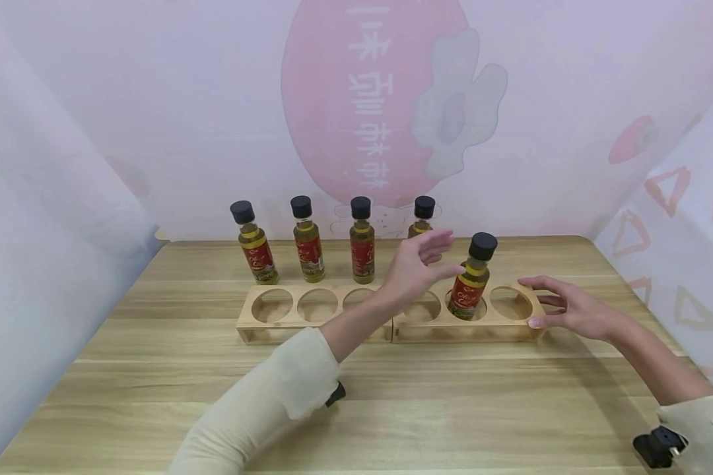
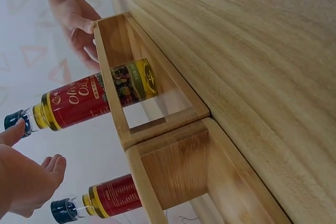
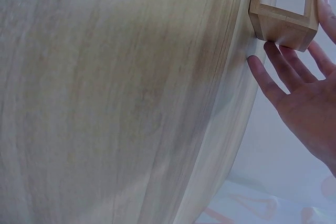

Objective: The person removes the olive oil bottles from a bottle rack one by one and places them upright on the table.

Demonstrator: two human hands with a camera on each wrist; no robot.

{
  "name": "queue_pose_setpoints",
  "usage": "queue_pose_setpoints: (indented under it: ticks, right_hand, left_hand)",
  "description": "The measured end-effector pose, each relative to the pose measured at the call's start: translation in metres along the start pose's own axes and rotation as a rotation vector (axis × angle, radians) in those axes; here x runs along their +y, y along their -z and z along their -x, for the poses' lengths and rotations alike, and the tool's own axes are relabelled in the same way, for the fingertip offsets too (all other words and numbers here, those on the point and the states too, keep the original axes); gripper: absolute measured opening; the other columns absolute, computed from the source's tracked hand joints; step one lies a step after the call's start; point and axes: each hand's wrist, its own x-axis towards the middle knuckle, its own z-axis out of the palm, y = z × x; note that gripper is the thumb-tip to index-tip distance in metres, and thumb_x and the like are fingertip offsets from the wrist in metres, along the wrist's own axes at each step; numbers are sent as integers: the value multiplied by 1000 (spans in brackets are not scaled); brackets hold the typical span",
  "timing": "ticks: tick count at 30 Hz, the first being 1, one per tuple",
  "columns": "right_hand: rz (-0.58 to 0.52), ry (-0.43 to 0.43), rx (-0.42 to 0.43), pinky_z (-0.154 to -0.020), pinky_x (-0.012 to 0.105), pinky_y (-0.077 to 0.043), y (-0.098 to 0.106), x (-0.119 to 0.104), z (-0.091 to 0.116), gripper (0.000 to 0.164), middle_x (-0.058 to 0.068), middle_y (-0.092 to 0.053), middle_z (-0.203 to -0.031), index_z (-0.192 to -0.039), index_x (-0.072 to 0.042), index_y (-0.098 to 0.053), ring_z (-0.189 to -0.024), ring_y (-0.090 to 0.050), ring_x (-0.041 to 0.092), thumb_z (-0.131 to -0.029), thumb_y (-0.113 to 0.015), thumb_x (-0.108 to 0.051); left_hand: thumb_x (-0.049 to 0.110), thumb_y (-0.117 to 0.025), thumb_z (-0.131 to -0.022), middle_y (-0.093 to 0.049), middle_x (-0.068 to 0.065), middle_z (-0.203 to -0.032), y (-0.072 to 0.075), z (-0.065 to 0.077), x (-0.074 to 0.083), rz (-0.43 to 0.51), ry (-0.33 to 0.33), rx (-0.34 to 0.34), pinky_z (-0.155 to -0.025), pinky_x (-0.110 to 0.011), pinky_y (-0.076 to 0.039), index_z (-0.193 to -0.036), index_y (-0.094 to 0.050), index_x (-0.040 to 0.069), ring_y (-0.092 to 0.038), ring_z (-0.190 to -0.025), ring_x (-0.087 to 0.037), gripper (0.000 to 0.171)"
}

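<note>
An olive oil bottle (image 1: 468,290) with a black cap and red label stands in the middle hole of the right wooden rack (image 1: 469,332), leaning slightly. My left hand (image 1: 414,267) is beside its neck, fingers extended and thumb toward the bottle; in the left wrist view the thumb overlaps the black cap (image 2: 17,120). At the rack's right end, my right hand (image 1: 573,309) grips the corner, thumb on the front and fingers at the back. The right wrist view shows those fingers (image 3: 289,69) spread along the rack's end (image 3: 283,29).
A second wooden rack (image 1: 285,334) with three round holes abuts the first on its left. Behind the racks stand several more olive oil bottles (image 1: 362,254) in a row, one partly covered by my left hand. A printed curtain (image 1: 214,132) hangs behind the wooden table (image 1: 451,409).
</note>
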Motion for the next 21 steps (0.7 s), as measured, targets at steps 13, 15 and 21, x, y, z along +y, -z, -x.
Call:
queue_pose_setpoints:
  ticks: [13,15,21]
  right_hand:
    - [-2,12,5,-93,16,-54,0,2,0,70,36,-38,-152,-149,12,-38,-133,-42,62,-93,-76,-2]
    - [-3,12,2,-93,16,-53,0,2,0,70,36,-38,-152,-149,12,-38,-133,-41,62,-93,-76,-2]
    - [1,15,-1,-93,16,-53,0,2,0,69,37,-37,-153,-150,12,-37,-133,-42,64,-93,-75,-2]
  left_hand:
    - [10,-86,-87,-63,-7,-145,-15,-1,6,-106,44,-74,-110,-20,-46,-150,-55,8,-58,-135,-19,70]
    - [10,-86,-87,-62,-6,-146,-16,-1,7,-109,43,-78,-112,-23,-46,-151,-54,8,-58,-135,-18,71]
    - [11,-85,-88,-62,-7,-146,-21,-4,10,-145,27,-86,-112,-26,-47,-150,-55,9,-58,-135,-19,69]
